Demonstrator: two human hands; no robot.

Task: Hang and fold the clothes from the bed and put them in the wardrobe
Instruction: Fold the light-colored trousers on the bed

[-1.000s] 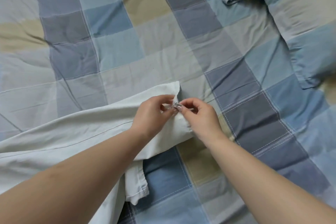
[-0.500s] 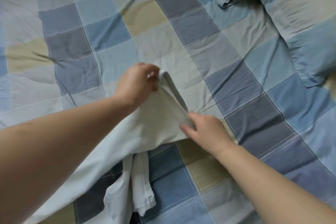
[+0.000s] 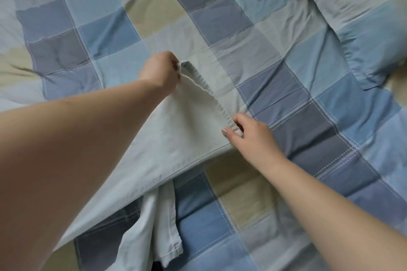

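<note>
A big bed cover of blue, grey and tan squares (image 3: 275,77) lies under everything. On it, pale white cloth trousers (image 3: 176,138) stretch long from lower left to their ribbed waistband in the middle. The left hand (image 3: 159,70) pinches the band's far end; the right hand (image 3: 248,132) pinches its near end.

Under me lies the checked bedcover (image 3: 220,20) in blue, grey and beige squares; a matching pillow (image 3: 361,28) sits far right.
</note>
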